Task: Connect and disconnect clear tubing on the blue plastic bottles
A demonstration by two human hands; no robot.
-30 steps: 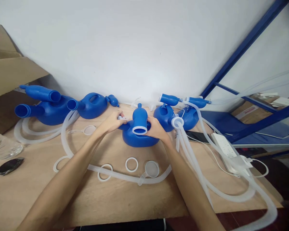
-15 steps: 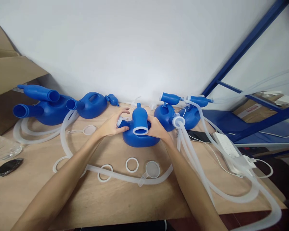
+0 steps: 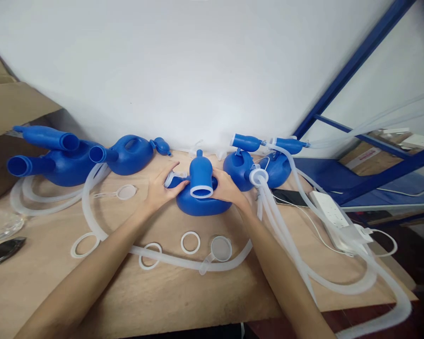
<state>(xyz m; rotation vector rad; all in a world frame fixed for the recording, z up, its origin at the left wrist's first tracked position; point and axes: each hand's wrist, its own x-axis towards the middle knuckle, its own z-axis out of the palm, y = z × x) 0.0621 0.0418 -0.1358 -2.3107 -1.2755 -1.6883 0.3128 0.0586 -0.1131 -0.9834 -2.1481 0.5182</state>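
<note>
A blue bottle lies on the wooden table at the centre, with a blue funnel-shaped piece on top, its white-rimmed mouth facing me. My left hand is at the bottle's left end, thumb and fingers around the neck with its whitish cap. My right hand grips the right side by the handle, its fingertips hidden behind the blue parts. In front lie a white ring, a second ring by the tube, and a clear round cap with a strap.
Blue bottles stand at the left beside a cardboard box. More blue bottles are at the right. Clear tubes loop over the table near a power strip and a phone. Sunglasses lie far left.
The view has shifted slightly, so most things appear a little further left. My left hand's fingers have spread a bit around the neck end. My right hand keeps its hold.
</note>
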